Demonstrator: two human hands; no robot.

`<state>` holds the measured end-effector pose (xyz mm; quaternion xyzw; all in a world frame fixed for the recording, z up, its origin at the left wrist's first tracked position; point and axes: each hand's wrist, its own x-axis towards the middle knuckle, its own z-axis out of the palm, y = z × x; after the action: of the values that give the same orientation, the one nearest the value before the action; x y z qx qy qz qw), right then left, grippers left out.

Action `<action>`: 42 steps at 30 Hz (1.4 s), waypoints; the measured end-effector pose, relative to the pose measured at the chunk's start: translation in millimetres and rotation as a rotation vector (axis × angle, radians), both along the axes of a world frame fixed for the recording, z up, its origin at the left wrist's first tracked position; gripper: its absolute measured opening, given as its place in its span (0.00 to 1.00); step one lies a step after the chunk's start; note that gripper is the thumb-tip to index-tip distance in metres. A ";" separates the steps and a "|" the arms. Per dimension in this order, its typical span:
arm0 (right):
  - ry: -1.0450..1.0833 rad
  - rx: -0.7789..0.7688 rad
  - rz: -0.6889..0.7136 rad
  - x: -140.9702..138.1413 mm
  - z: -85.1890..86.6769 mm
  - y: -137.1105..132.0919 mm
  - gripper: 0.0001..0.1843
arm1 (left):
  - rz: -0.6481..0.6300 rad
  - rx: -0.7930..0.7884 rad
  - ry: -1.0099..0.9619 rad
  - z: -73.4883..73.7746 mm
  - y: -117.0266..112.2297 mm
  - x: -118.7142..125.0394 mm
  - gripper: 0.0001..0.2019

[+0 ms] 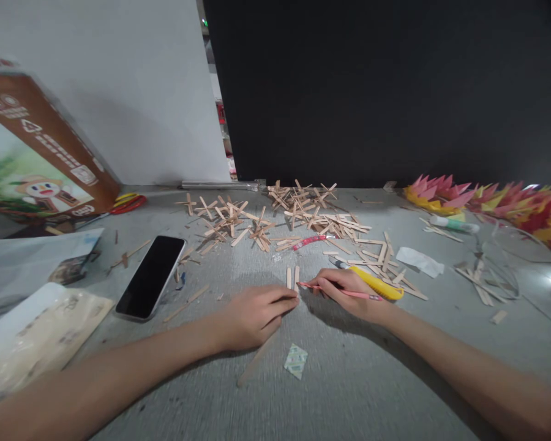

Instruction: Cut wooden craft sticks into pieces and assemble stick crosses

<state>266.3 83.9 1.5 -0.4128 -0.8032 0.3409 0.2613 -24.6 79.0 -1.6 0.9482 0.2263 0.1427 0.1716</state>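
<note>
Two short wooden craft sticks (289, 277) stand side by side on the grey table, pointing away from me. My left hand (252, 312) lies over their near ends, fingers together and pressing them down; those ends are hidden. A thin pink pencil (360, 295) is pinched in my right hand (342, 291), its tip at the edge of the right-hand stick. Just beyond the right hand lies a yellow utility knife (376, 283). Close in front of the left hand is a small patterned square packet (296, 361).
Crossed craft sticks (232, 220) are heaped at the back, with loose ones (386, 254) to the right. A phone (151, 278), plastic packets (46, 331), red-handled scissors (128, 203) and a box (41, 147) sit left. Folded paper pieces (441, 193) and a glue stick (454, 223) lie right.
</note>
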 end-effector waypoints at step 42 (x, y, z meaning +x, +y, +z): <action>-0.026 -0.005 0.014 1.3 -1.2 0.4 0.22 | 0.000 -0.012 -0.018 0.8 0.0 0.0 0.21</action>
<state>267.7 84.3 0.3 -0.4124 -0.8085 0.3390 0.2475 -24.6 78.9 -0.7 0.9458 0.2256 0.1498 0.1794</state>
